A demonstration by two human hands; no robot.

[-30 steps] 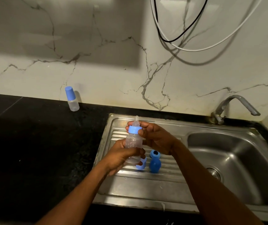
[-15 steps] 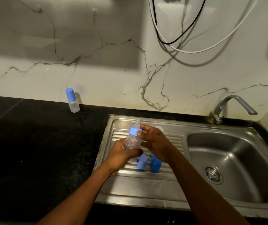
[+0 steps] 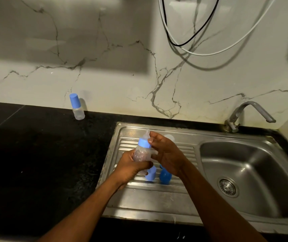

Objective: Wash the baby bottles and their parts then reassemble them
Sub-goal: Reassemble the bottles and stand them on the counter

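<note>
At far left on the desk (image 3: 35, 154), 1 capped bottle (image 3: 77, 109) looks finished. The left hand (image 3: 131, 165) grips the second bottle (image 3: 141, 153) over the drainboard (image 3: 157, 194). The right hand (image 3: 168, 154) has its thumb on the blue collar (image 3: 144, 143); whether it pinches cannot be told. Reassembly seems in hand: next, tighten the collar, then fit the light blue cap (image 3: 151, 175). No writing is legible
</note>
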